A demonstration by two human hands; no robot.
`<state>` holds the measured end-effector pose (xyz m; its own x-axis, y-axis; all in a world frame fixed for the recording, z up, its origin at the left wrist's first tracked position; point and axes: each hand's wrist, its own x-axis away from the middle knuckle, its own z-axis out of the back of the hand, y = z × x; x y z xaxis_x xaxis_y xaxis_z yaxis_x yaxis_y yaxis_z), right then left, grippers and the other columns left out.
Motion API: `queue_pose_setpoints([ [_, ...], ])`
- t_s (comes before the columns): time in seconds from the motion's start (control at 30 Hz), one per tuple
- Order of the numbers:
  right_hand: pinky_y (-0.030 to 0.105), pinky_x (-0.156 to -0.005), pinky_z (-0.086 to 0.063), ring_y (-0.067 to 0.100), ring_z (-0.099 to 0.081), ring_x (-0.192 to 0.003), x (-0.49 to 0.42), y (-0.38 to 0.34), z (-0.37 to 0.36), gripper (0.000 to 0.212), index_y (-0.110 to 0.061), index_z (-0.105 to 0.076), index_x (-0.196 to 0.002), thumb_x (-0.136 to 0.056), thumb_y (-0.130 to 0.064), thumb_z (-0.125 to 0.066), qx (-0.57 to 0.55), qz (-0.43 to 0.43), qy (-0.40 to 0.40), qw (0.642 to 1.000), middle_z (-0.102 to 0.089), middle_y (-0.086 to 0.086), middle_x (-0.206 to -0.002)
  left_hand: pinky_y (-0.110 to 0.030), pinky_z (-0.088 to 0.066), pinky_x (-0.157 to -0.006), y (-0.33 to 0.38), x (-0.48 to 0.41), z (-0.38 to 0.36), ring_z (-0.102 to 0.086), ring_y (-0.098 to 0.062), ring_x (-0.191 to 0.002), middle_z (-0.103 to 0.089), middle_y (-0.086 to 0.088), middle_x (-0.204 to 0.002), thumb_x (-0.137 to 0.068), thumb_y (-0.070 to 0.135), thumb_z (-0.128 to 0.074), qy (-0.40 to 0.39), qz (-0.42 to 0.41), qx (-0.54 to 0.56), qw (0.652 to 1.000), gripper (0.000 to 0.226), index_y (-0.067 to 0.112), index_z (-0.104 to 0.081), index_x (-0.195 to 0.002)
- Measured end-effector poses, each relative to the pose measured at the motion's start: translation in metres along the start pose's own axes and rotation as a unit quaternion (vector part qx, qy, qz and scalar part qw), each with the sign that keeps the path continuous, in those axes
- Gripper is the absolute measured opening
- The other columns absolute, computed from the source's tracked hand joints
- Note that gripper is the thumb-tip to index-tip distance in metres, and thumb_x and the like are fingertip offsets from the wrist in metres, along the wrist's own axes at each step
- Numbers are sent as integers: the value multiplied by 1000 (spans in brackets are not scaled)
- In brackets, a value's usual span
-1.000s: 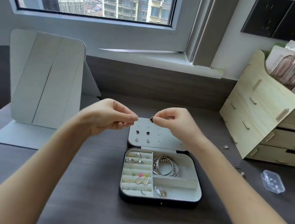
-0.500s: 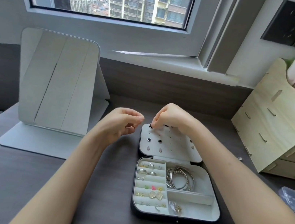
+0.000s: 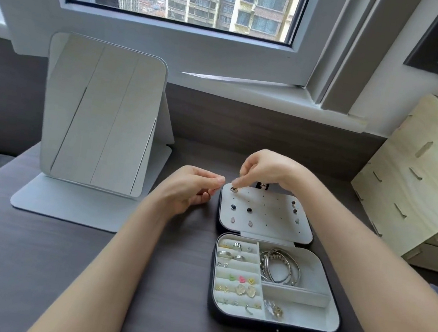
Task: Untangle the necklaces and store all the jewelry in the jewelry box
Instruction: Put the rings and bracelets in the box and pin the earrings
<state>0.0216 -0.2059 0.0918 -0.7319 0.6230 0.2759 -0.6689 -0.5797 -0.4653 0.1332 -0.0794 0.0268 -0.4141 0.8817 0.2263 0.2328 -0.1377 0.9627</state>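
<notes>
Pinching down at the far left corner of the open lid's perforated panel [image 3: 263,220], your right hand [image 3: 265,169] had its fingers curled and its fingertips [image 3: 238,182] bunched on a small stud earring [image 3: 233,189], which sat at a corner hole. Seating that stud appeared to be the step in hand.

Your left hand [image 3: 189,189] hovered just beside the lid's left edge. Its fingers were curled and the thumb was pressed to the forefinger tip, as for a pinch. Anything held there was too small to make out.

**Progress.** The jewelry box [image 3: 271,326] lay open on the desk [image 3: 29,266] between your forearms and was well filled.
- Several other studs were already pinned to the panel.
- Rings [image 3: 230,255] sat in the ring rolls.
- Coloured heart studs [image 3: 240,278] and other small earrings occupied the rows nearer you.
- Bangles [image 3: 279,267] filled the upper right compartment.
- A small glinting piece [image 3: 273,310] lay in the lower one. Whether it was a chain could not be told.

No tangled necklace was identifiable in view. I judged the work late-stage, with this stud to finish and the lid to close.

**Surroundings.**
- A folding mirror [image 3: 100,118] stood well to the left of the box.
- A wooden drawer organizer [image 3: 416,193] stood to the right, against the wall.
- A window ran behind both.

Neither the mirror nor the organizer obstructed your reach. Your right forearm crossed just beside the box's right side, which I judged the only thing liable to disturb it.
</notes>
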Motion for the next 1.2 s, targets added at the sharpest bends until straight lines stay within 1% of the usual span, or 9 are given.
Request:
queue_pose_setpoints([
  [0.07,26,-79,-41,10,-56,-92,6,11,4,27,-18,-70,-97,-83,-40,-66,-34,-2,42,999,-64,-7,-97,-15,-39,-56,-1,-1,2,-45,-7,-55,-50,-2,-62,-85,7,-65,5,2,11,1000,8,5,-65,-77],
  [0.13,28,-77,-44,10,-58,-86,12,24,6,26,-17,-70,-102,-90,-36,-58,-32,-7,95,995,-64,-6,-98,-14,-40,-53,-1,-2,3,-45,-6,-55,-51,-1,-63,-85,7,-64,9,3,21,1000,7,5,-64,-78],
  [0.2,34,-81,-47,12,-60,-82,17,36,2,18,-19,-71,-91,-89,-31,-58,2,0,147,989,-67,-7,-90,-12,-40,-50,-1,-3,4,-45,-6,-55,-52,0,-63,-85,7,-64,10,4,30,999,6,5,-64,-79],
  [0.3,38,-92,-36,15,-57,-90,24,45,-7,13,-30,-64,-71,-83,-36,-63,82,5,232,969,-66,-12,-80,-13,-40,-48,-2,-4,4,-45,-6,-54,-52,0,-63,-85,7,-64,9,4,35,999,7,5,-63,-78],
  [0.4,35,-86,-29,19,-50,-96,27,49,-20,13,-31,-68,-75,-83,-39,-61,137,1,278,951,-67,-11,-85,-12,-40,-49,-3,-4,4,-45,-6,-54,-51,0,-63,-85,8,-64,5,2,32,999,7,6,-63,-78],
  [0.53,35,-85,-29,22,-51,-98,21,51,-31,13,-28,-71,-83,-84,-35,-59,124,4,311,942,-69,-8,-93,-12,-41,-49,-4,-4,4,-46,-4,-53,-51,0,-63,-85,9,-65,4,2,29,1000,7,6,-64,-78],
  [0.83,34,-84,-29,21,-53,-95,17,51,-40,17,-26,-64,-70,-82,-39,-61,125,-17,344,930,-69,-7,-86,-12,-42,-51,-5,-6,4,-46,-5,-54,-50,-1,-64,-85,9,-65,1,3,26,1000,9,7,-64,-76],
  [1.07,35,-91,-29,21,-59,-97,16,51,-42,18,-24,-69,-72,-80,-39,-64,40,-56,336,939,-71,-6,-88,-13,-42,-56,-6,-6,2,-47,-5,-57,-51,0,-64,-86,10,-64,0,-8,16,1000,8,8,-65,-78],
  [1.2,39,-98,-35,20,-61,-91,19,53,-39,20,-19,-72,-68,-79,-35,-66,-34,-71,317,945,-68,-8,-75,-15,-42,-62,-7,-5,-1,-47,-6,-60,-52,1,-64,-87,11,-63,-4,-19,8,1000,9,9,-65,-78],
])
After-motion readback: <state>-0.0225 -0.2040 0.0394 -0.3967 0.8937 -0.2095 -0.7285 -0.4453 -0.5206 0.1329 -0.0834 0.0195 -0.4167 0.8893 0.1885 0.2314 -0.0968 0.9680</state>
